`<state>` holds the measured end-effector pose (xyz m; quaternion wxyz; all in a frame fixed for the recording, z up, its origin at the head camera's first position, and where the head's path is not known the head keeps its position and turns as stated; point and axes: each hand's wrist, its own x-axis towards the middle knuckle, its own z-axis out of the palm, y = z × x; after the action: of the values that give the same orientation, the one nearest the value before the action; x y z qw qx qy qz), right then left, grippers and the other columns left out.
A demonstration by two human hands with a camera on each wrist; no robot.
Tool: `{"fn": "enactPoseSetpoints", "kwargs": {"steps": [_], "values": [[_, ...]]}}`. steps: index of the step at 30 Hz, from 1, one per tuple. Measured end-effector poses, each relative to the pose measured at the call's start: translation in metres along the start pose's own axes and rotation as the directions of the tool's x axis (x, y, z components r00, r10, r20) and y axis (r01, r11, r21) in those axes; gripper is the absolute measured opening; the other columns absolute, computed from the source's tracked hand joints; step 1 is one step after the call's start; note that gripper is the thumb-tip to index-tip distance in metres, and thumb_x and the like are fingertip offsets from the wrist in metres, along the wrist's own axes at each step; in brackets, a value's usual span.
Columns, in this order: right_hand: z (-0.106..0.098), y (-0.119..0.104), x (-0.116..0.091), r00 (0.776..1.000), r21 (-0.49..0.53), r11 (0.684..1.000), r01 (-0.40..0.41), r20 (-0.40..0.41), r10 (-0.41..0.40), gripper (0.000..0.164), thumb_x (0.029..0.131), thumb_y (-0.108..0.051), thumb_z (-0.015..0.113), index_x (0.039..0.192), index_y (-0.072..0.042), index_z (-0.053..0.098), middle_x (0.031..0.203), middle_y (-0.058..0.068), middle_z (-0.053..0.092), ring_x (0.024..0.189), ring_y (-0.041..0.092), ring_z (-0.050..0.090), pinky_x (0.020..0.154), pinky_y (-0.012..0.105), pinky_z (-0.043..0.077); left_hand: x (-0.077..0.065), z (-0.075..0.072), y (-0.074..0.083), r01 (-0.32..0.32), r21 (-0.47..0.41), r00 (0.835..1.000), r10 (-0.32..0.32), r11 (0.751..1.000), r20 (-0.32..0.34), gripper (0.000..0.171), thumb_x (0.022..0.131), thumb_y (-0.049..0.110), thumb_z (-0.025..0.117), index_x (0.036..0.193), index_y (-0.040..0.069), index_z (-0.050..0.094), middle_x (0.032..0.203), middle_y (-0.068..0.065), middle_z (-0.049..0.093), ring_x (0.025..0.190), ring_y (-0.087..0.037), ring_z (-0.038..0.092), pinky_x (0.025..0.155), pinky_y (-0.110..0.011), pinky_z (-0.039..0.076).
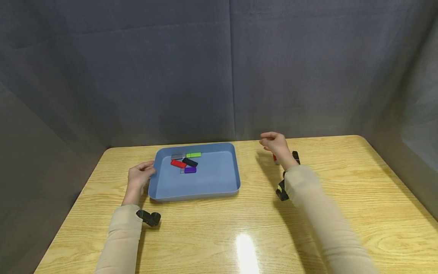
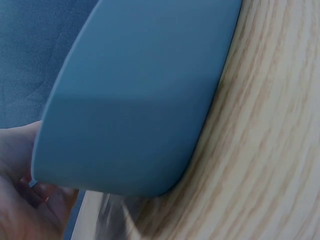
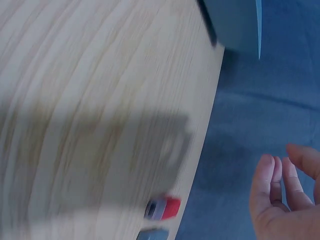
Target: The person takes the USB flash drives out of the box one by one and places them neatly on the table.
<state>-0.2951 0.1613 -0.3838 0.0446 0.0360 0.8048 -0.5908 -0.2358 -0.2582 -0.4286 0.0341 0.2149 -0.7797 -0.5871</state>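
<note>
A blue tray (image 1: 215,186) lies on the table, with my left hand (image 1: 138,175) at its left side. The thumb and fingers of that hand hold the rim; the tray wall partly hides them in the left wrist view. Several USB sticks lie inside: a grey one (image 1: 176,156), a green one (image 1: 194,155), a red one (image 1: 178,164), a black one (image 1: 190,163) and a purple one (image 1: 190,170). Raised over the table right of the tray, my right hand (image 1: 276,144) has loosely bent fingers and holds nothing. Another red USB stick (image 3: 170,207) lies below it, partly hidden in the head view.
Next to that red stick, a dark grey-blue object (image 3: 153,234) shows at the lower edge of the right wrist view. A dark curtain (image 1: 191,76) rises behind the wooden table (image 1: 205,236). Black wrist cameras (image 1: 148,218) sit on both forearms.
</note>
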Motion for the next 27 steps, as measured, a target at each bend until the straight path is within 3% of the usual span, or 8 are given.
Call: {"fn": "enactPoseSetpoints", "kwargs": {"steps": [3, 7, 11, 21, 24, 27], "values": [[0.015, -0.004, 0.001, 1.000, 0.006, 1.000, 0.018, 0.007, -0.018, 0.038, 0.095, -0.005, 0.052, 0.132, 0.005, 0.051, 0.102, 0.005, 0.054, 0.101, 0.023, 0.058, 0.102, 0.043, 0.047, 0.001, 0.000, -0.001, -0.015, -0.001, 1.000, 0.015, 1.000, -0.008, 0.045, 0.084, 0.001, 0.057, 0.129, -0.002, 0.057, 0.088, 0.007, 0.060, 0.068, 0.005, 0.055, 0.061, -0.014, 0.051], [0.035, -0.010, 0.001, 0.999, 0.002, 0.999, 0.041, 0.012, -0.041, 0.035, 0.094, -0.005, 0.053, 0.128, 0.005, 0.055, 0.100, 0.007, 0.057, 0.112, 0.034, 0.056, 0.100, 0.045, 0.048, 0.001, 0.001, -0.001, -0.034, -0.002, 0.999, 0.034, 0.999, -0.015, 0.044, 0.084, 0.002, 0.058, 0.128, -0.002, 0.058, 0.092, 0.003, 0.064, 0.067, 0.006, 0.055, 0.060, -0.015, 0.052], [0.054, -0.015, 0.000, 0.998, -0.002, 0.998, 0.064, 0.011, -0.064, 0.033, 0.092, -0.002, 0.055, 0.124, 0.007, 0.058, 0.095, 0.006, 0.058, 0.104, 0.030, 0.060, 0.097, 0.044, 0.050, 0.000, 0.002, 0.000, -0.030, -0.002, 0.999, 0.030, 1.000, -0.018, 0.044, 0.084, 0.001, 0.057, 0.128, -0.002, 0.059, 0.102, -0.005, 0.065, 0.068, 0.006, 0.055, 0.059, -0.015, 0.052], [0.094, -0.026, -0.006, 0.994, -0.077, 0.991, 0.108, 0.023, -0.106, 0.028, 0.089, 0.000, 0.058, 0.116, 0.002, 0.064, 0.093, 0.009, 0.061, 0.076, 0.016, 0.057, 0.075, 0.031, 0.051, -0.002, 0.002, 0.003, -0.042, -0.009, 0.999, 0.042, 0.999, -0.012, 0.045, 0.083, -0.001, 0.055, 0.128, -0.002, 0.058, 0.098, -0.002, 0.065, 0.068, 0.007, 0.054, 0.060, -0.014, 0.051], [0.103, -0.026, -0.007, 0.994, -0.085, 0.990, 0.110, 0.037, -0.108, 0.027, 0.088, 0.000, 0.060, 0.115, 0.002, 0.065, 0.095, 0.011, 0.062, 0.078, 0.016, 0.059, 0.070, 0.024, 0.049, -0.003, 0.001, 0.003, -0.058, -0.010, 0.998, 0.058, 0.998, -0.012, 0.044, 0.083, -0.002, 0.055, 0.127, -0.003, 0.059, 0.096, -0.001, 0.066, 0.068, 0.009, 0.054, 0.061, -0.013, 0.050], [0.112, -0.025, -0.008, 0.992, -0.101, 0.989, 0.112, 0.068, -0.106, 0.029, 0.088, -0.001, 0.061, 0.116, 0.002, 0.064, 0.101, 0.015, 0.063, 0.090, 0.025, 0.063, 0.073, 0.025, 0.051, -0.002, 0.001, 0.003, -0.060, -0.006, 0.998, 0.060, 0.998, -0.016, 0.045, 0.083, -0.002, 0.055, 0.127, -0.003, 0.059, 0.096, -0.002, 0.066, 0.068, 0.009, 0.054, 0.062, -0.013, 0.050]]}}
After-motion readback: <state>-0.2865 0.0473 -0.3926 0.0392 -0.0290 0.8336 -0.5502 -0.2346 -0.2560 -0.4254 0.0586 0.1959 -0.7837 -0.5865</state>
